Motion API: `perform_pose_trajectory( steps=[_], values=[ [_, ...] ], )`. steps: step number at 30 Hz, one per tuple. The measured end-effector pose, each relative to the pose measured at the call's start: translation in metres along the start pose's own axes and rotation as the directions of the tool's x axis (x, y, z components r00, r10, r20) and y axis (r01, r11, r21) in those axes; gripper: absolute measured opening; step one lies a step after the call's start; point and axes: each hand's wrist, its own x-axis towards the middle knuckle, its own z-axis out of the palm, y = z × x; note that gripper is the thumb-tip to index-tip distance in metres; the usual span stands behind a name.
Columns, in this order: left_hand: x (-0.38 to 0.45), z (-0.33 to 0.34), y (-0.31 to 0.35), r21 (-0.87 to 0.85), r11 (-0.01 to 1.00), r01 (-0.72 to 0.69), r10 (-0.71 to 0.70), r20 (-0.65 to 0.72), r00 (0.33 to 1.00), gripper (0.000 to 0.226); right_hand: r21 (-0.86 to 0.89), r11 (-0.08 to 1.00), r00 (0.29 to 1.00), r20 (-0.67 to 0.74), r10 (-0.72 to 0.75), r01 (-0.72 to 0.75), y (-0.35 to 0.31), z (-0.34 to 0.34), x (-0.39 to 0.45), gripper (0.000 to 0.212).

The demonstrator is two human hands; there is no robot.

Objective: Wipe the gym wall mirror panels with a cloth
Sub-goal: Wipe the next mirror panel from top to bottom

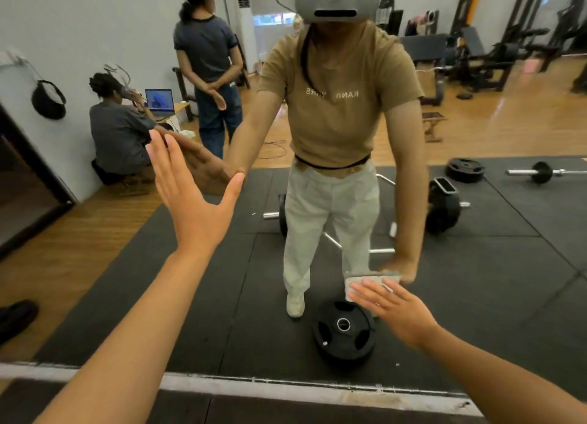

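Flat-handed, we press the cloth [368, 285] against the mirror [476, 265] with our right hand [394, 309]: the fingers lie straight over it, not curled round it, so the palm's push rather than a pinch keeps it on the glass. That suits wiping, we judge, since a spread hand puts more cloth against the panel. It sits low on the glass, near the bottom frame [286, 387], just above the reflected plate [344, 331].

Our left hand [190, 198] is up and to the left, fingers straight and together, thumb spread, holding nothing. Its fingertips meet their own reflection, so it looks to be resting on the glass. We take that as a brace, steadying us as we lean down to the low stretch.

Only the head view is given. In the reflection we see two people behind us, one crouched at a laptop [159, 100], and a barbell [444, 201] on the mats. How much of the panel is already wiped we cannot tell.
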Motion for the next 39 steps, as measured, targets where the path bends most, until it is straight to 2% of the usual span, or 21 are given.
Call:
perform_pose_trajectory(
  steps=[2,4,5,6,9,11,13,15,16,17,19,21,22,24,26,27,30,32,34,36,39],
  values=[
    [0.0,0.0,0.0,-0.007,1.0,0.005,-0.005,0.001,1.0,0.106,0.018,1.0,0.999,0.046,-0.012,0.011,-0.002,-0.005,0.007,0.085],
    [-0.002,-0.001,0.0,-0.019,1.0,-0.005,0.005,0.003,1.0,0.105,0.087,0.994,0.997,-0.05,0.066,-0.061,0.003,-0.028,0.035,0.089],
    [-0.001,-0.001,-0.001,-0.021,1.0,-0.012,0.013,0.001,1.0,0.105,0.135,0.983,0.98,-0.14,0.143,-0.125,0.012,-0.048,0.059,0.089],
    [-0.001,-0.001,-0.001,-0.021,1.0,-0.018,0.018,0.004,1.0,0.104,0.2,0.962,0.939,-0.25,0.236,-0.188,0.025,-0.071,0.088,0.086],
    [-0.001,-0.004,-0.005,-0.012,1.0,-0.029,0.029,0.033,0.999,0.103,0.386,0.872,0.74,-0.482,0.47,-0.302,0.073,-0.16,0.174,0.059],
    [-0.001,-0.008,-0.009,-0.002,0.999,-0.054,0.054,0.05,0.997,0.1,0.489,0.808,0.635,-0.519,0.572,-0.329,0.095,-0.204,0.212,0.048],
    [0.0,-0.013,-0.014,0.016,0.997,-0.082,0.081,0.071,0.994,0.097,0.532,0.774,0.573,-0.535,0.621,-0.342,0.097,-0.22,0.231,0.044],
    [0.0,-0.016,-0.018,0.024,0.993,-0.112,0.109,0.094,0.99,0.095,0.508,0.795,0.574,-0.56,0.597,-0.332,0.081,-0.207,0.234,0.048],
    [0.001,-0.018,-0.021,0.029,0.99,-0.135,0.131,0.102,0.986,0.093,0.471,0.823,0.603,-0.569,0.559,-0.318,0.067,-0.193,0.232,0.052],
    [0.001,-0.019,-0.024,0.036,0.986,-0.163,0.158,0.107,0.982,0.091,0.41,0.859,0.651,-0.567,0.504,-0.307,0.05,-0.176,0.227,0.057],
    [0.002,-0.021,-0.032,0.057,0.975,-0.217,0.209,0.121,0.971,0.088,0.242,0.942,0.802,-0.502,0.325,-0.231,0.01,-0.133,0.214,0.066],
    [0.004,-0.024,-0.04,0.088,0.963,-0.255,0.242,0.137,0.961,0.086,0.037,0.999,0.941,-0.336,0.044,-0.034,-0.033,-0.088,0.192,0.073],
    [0.005,-0.025,-0.043,0.099,0.957,-0.271,0.256,0.147,0.956,0.085,-0.049,0.996,0.972,-0.222,-0.082,0.073,-0.051,-0.07,0.179,0.077],
    [0.007,-0.029,-0.049,0.105,0.945,-0.31,0.29,0.177,0.941,0.082,-0.169,0.968,0.979,-0.05,-0.198,0.187,-0.069,-0.051,0.158,0.089],
    [0.01,-0.035,-0.055,0.115,0.923,-0.367,0.34,0.2,0.919,0.078,-0.201,0.963,0.981,-0.043,-0.19,0.178,-0.066,-0.057,0.161,0.096],
    [0.012,-0.038,-0.058,0.123,0.91,-0.396,0.365,0.213,0.906,0.076,-0.188,0.973,0.982,-0.102,-0.158,0.137,-0.06,-0.068,0.17,0.096],
    [0.017,-0.047,-0.068,0.132,0.868,-0.479,0.44,0.246,0.864,0.073,0.026,0.995,0.929,-0.358,0.096,-0.092,-0.023,-0.13,0.223,0.079],
    [0.02,-0.053,-0.072,0.125,0.849,-0.513,0.471,0.262,0.842,0.073,0.216,0.95,0.833,-0.463,0.303,-0.226,0.012,-0.181,0.259,0.066],
    [0.023,-0.057,-0.077,0.136,0.83,-0.541,0.491,0.281,0.824,0.071,0.302,0.886,0.708,-0.533,0.463,-0.352,0.045,-0.224,0.287,0.057],
    [0.025,-0.059,-0.08,0.149,0.814,-0.562,0.508,0.287,0.812,0.067,0.345,0.839,0.619,-0.566,0.544,-0.421,0.061,-0.245,0.307,0.053],
    [0.024,-0.056,-0.083,0.125,0.812,-0.57,0.532,0.244,0.811,0.063,0.351,0.838,0.59,-0.596,0.544,-0.419,0.051,-0.238,0.315,0.054]
  ],
)
